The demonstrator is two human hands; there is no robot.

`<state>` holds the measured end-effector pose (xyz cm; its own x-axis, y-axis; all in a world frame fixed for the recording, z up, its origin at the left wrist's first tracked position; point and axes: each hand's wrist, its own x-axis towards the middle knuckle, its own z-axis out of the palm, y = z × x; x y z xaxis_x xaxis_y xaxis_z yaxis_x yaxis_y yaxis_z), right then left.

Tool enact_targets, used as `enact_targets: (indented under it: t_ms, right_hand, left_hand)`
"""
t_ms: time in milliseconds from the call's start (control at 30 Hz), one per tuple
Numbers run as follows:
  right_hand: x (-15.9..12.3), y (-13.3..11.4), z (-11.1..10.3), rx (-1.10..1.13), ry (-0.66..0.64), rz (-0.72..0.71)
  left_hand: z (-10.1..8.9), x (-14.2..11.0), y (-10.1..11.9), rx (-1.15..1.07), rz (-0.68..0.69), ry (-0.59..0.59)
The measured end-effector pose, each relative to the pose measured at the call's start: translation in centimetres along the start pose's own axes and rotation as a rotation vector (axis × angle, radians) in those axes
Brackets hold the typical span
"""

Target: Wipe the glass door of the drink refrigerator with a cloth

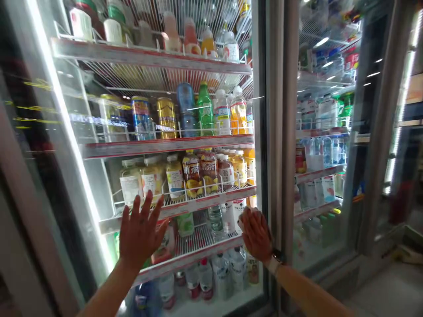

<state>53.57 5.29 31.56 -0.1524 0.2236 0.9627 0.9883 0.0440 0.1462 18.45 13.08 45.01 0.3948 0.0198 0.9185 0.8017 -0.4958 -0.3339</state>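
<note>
My left hand (140,231) is held up with fingers spread, in front of the lower shelves at the left; whether its palm touches the glass I cannot tell. At the right, my right hand (256,233) is closed over a white cloth (242,220), of which only a small part shows beside the fingers. That hand is against or very near the glass door (194,301), close to its right frame. A dark band sits on the right wrist. Through the glass, brown tea bottles (192,174) stand between and above the two hands.
Behind the glass, wire shelves hold several bottles and cans, among them a gold can (166,118) and a green bottle (205,108). A metal door frame (283,145) runs upright at the right, beside a second glass-fronted cooler (322,193). A bright light strip (62,110) lines the left side.
</note>
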Motion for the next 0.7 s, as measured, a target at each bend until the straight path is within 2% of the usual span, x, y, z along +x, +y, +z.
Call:
enact_targets:
  t_ms: [33, 100, 267, 333, 367, 433, 500, 633, 700]
  right_hand:
    - [0.5, -0.4, 0.0, 0.006, -0.007, -0.031]
    - [4.4, -1.3, -0.5, 0.037, -0.006, -0.049]
    - [20.7, -5.8, -2.1, 0.165, 0.069, -0.03]
    - [24.4, -8.1, -2.1, 0.207, 0.097, -0.027]
    - [25.0, -9.1, -1.9, 0.221, 0.101, -0.031]
    - [23.7, -11.0, -1.4, 0.239, 0.076, -0.065]
    - [19.7, -12.4, -0.7, 0.255, 0.023, -0.148]
    - [9.6, -14.3, 0.9, 0.293, -0.088, -0.367]
    - [7.0, -14.8, 1.4, 0.294, -0.122, -0.429]
  left_hand:
    - [-0.1, 0.0, 0.0, 0.003, -0.001, 0.001]
    - [-0.1, 0.0, 0.0, 0.006, -0.003, 0.001]
    - [-0.1, 0.0, 0.4, 0.016, 0.004, -0.007]
    - [-0.6, 0.0, 0.4, 0.009, 0.015, -0.023]
    - [-1.0, -0.1, 0.2, -0.003, 0.029, -0.044]
    - [-2.0, -0.2, -0.7, -0.03, 0.052, -0.089]
    - [-3.2, -0.6, -2.5, -0.025, 0.017, -0.088]
    - [-4.4, -1.9, -6.8, 0.059, -0.244, 0.014]
    - [-4.1, -2.6, -8.2, 0.079, -0.299, 0.025]
